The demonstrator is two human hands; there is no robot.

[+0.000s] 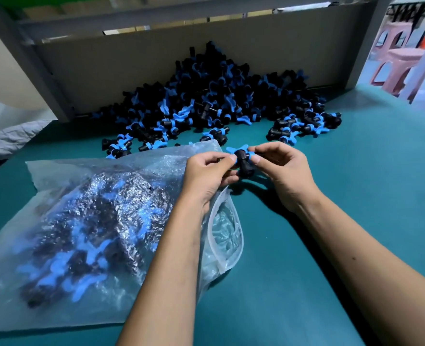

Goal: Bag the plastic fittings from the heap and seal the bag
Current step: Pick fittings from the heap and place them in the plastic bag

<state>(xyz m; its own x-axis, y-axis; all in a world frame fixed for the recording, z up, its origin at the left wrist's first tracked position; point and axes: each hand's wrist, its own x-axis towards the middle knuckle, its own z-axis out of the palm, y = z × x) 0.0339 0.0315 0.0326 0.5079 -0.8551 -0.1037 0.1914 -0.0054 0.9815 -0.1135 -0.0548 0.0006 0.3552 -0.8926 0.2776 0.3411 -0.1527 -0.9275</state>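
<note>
A large heap of black and blue plastic fittings (pixel 214 96) lies against the back board of the table. A clear bubble-lined bag (pixel 86 233) lies at the left, partly filled with fittings, its mouth open toward the right under my left forearm. One black fitting with blue wings (pixel 242 161) is held between both hands just above the table, beside the bag's mouth. My left hand (pixel 206 176) pinches its left side and my right hand (pixel 284 171) pinches its right side.
The teal table top (pixel 356 196) stretches out to the right and front. A grey board and metal frame (pixel 131 61) close off the back. Pink plastic stools (pixel 398 63) stand beyond the right edge. Crumpled plastic sheeting (pixel 6 138) lies at the far left.
</note>
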